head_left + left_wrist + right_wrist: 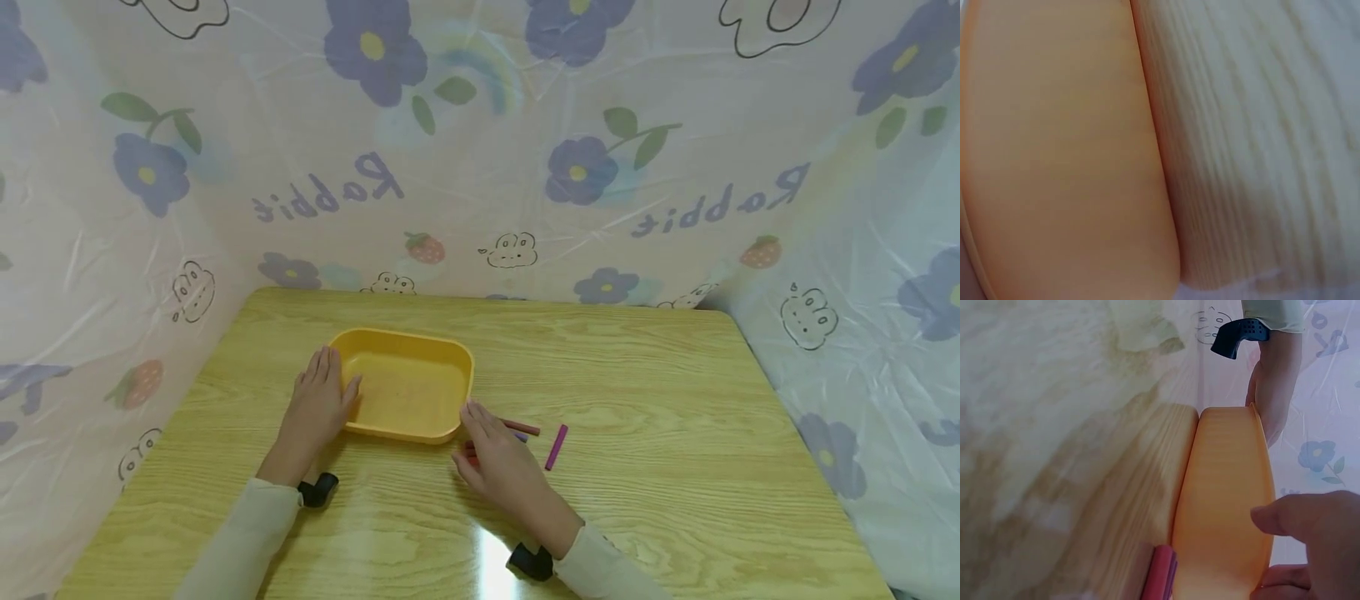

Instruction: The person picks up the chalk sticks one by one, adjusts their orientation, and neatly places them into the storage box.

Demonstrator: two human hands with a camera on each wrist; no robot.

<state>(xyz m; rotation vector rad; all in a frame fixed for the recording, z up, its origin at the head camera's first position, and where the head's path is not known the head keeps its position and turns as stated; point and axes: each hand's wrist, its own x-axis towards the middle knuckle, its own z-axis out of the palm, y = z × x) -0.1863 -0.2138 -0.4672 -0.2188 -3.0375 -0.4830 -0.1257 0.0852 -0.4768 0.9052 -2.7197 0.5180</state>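
Observation:
A shallow yellow plastic tray (405, 387) sits on the table with nothing inside it. My left hand (318, 404) lies along its left side, fingers straight and the thumb reaching over the rim. At the front right corner, the straight fingertips of my right hand (504, 462) touch the rim, while the thumb stands apart. Beneath and beside the right hand lie several short coloured sticks, partly hidden by it: a brown stick (521, 427), a blue one (520, 436) and a red one (472, 460). In the right wrist view, a pink-red stick (1159, 572) lies close to the tray wall.
A magenta stick (557, 447) lies alone to the right of the others. The wood-grain table (660, 392) is enclosed at the back and sides by a printed cloth (480, 167). Black wrist mounts (318, 490) sit under both forearms.

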